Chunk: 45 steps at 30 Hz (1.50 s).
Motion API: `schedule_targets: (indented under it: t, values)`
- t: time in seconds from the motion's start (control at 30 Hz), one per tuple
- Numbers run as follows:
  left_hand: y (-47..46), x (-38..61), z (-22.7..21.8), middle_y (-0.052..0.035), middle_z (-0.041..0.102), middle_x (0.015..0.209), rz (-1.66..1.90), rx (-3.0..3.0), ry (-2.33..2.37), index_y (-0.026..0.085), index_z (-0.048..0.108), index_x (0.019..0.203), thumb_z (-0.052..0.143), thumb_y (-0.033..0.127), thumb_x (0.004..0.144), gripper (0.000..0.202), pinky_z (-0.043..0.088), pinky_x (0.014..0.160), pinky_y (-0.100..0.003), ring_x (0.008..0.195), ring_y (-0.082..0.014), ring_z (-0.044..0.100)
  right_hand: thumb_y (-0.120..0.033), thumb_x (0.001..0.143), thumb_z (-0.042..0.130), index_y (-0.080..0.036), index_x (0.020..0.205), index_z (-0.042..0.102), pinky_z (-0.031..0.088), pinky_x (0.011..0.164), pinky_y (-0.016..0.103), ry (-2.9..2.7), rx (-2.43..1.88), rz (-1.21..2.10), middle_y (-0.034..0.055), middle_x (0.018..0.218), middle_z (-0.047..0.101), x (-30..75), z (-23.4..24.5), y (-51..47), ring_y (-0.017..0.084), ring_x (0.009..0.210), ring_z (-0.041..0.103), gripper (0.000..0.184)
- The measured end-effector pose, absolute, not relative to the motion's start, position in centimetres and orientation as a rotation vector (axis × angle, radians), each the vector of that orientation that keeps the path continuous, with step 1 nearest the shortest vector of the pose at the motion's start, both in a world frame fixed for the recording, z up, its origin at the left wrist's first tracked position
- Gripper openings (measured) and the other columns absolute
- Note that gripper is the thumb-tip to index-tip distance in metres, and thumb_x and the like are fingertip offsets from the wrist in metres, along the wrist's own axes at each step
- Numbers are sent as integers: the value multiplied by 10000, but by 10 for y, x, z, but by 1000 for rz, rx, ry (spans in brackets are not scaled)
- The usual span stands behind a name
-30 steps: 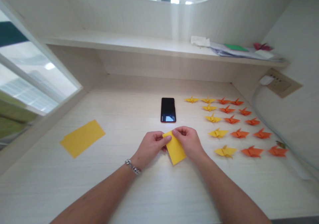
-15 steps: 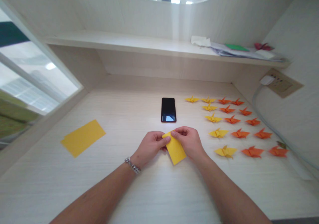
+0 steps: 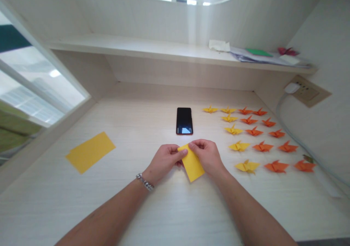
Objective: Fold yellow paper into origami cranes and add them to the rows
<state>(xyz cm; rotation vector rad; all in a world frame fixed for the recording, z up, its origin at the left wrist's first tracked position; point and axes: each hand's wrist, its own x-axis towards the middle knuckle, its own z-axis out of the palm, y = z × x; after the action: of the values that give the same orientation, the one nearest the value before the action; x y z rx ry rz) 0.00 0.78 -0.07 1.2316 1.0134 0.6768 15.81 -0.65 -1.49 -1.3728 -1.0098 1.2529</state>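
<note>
A folded yellow sheet of paper (image 3: pixel 193 167), a narrow rectangle, is held up between both hands over the desk. My left hand (image 3: pixel 166 161) pinches its upper left corner, thumb on top and fingers behind. At the upper right edge, my right hand (image 3: pixel 209 154) grips the paper with its thumb near the top. The fingertips behind the paper are partly hidden. Just beyond the hands lies a black phone (image 3: pixel 184 121). To the left are flat yellow paper sheets (image 3: pixel 91 152), overlapping each other.
Rows of folded yellow cranes (image 3: pixel 239 146) and orange cranes (image 3: pixel 263 146) stand on the right of the desk. A cable (image 3: pixel 290 134) runs down from a wall socket (image 3: pixel 310 92). Papers (image 3: pixel 262 56) lie on the shelf (image 3: pixel 153 49) above the back.
Both hands keep the same grip on the yellow paper, with barely any movement. The whole view has shifted very slightly.
</note>
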Motion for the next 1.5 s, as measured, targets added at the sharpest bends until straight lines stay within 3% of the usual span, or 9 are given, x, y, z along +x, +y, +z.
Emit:
schedule_targets:
  t: [0.8, 1.07, 1.5]
  values:
    - [7, 1, 0, -34, 631, 561, 688, 1216, 1040, 117, 603, 636, 656, 410, 722, 310, 435, 509, -235, 504, -128, 558, -416, 755, 593, -169, 774, 672, 445, 501, 258, -1132, -1409, 1179, 46, 691, 675, 159, -13, -8, 173, 585, 592, 259]
    - [7, 2, 1, 0, 599, 518, 744, 1195, 1058, 128, 583, 602, 677, 395, 701, 300, 418, 471, -216, 471, -110, 531, -428, 639, 709, -146, 762, 648, 484, 527, 281, -1039, -1407, 1332, 59, 697, 689, 156, -10, -7, 190, 586, 625, 313]
    - [10, 1, 1, -4, 625, 531, 872, 1180, 1097, 125, 618, 653, 673, 364, 717, 254, 404, 457, -202, 464, -108, 544, -443, 743, 590, -151, 734, 634, 455, 521, 262, -1160, -1474, 1243, 42, 677, 667, 159, -15, -5, 176, 597, 604, 295]
